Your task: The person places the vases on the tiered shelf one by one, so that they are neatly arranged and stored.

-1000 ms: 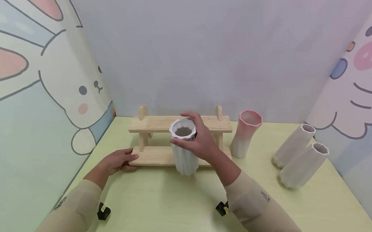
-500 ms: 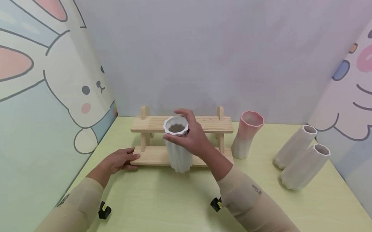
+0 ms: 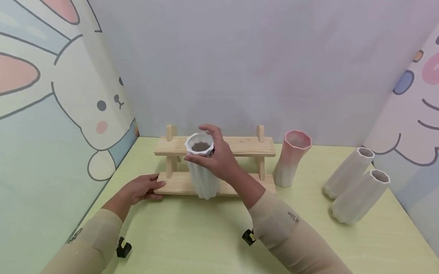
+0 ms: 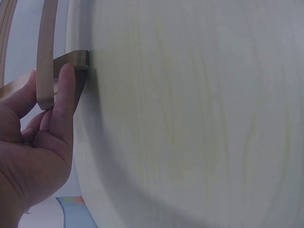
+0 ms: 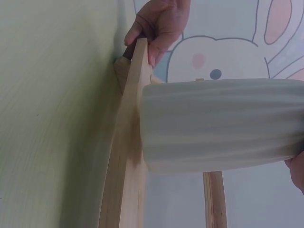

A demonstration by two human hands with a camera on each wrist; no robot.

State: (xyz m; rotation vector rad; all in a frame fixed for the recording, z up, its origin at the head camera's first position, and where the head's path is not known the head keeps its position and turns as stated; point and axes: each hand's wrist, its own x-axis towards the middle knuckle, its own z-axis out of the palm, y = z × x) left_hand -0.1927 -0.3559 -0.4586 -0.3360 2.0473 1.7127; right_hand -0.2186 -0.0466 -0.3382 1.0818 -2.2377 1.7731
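Note:
A white fluted vase [image 3: 204, 179] stands upright at the front of a two-tier wooden shelf [image 3: 177, 184]. My right hand [image 3: 220, 159] grips it near its scalloped rim, thumb in front and fingers behind. In the right wrist view the base of the white vase [image 5: 213, 126] is at the lower board [image 5: 124, 156]; whether it bears weight there I cannot tell. At the shelf's left end my left hand [image 3: 142, 188] pinches the lower board, thumb on top and fingers beneath. The left wrist view shows the left hand [image 4: 45, 137] around the board's end [image 4: 46, 71].
A pink-to-white vase [image 3: 292, 158] stands right of the shelf. Farther right are two more white vases [image 3: 348, 173], [image 3: 359, 198], side by side. Walls with cartoon animals [image 3: 91, 98] enclose the pale green table [image 3: 195, 246] at the back and sides.
My right hand has carried the white vase leftward and slightly back along the shelf's front. The left hand keeps its hold on the lower board.

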